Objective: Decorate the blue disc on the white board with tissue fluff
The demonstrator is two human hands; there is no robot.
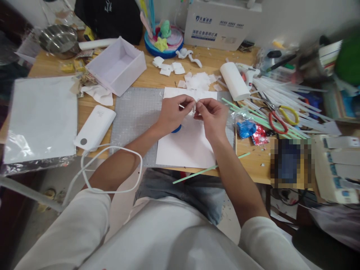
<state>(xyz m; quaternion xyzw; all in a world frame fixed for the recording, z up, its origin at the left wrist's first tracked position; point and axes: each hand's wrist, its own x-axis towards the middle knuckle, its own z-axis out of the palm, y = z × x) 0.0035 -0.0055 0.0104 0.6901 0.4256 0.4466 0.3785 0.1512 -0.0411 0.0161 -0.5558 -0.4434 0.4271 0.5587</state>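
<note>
My left hand and my right hand meet over a white sheet of paper. Thumbs and forefingers of both pinch a small whitish piece, mostly covered by the fingertips, so its kind is unclear. A thin white end shows by the left thumb. Under the left wrist, part of a round blue thing peeks out on the paper. Beneath the sheet lies a grey cutting mat. A pale green stick crosses the table's front edge near my right forearm.
Torn white scraps lie behind the paper. To the right are a white roll, a glue gun, scissors and many translucent sticks. At left sit a power bank with a looping cable and an open box.
</note>
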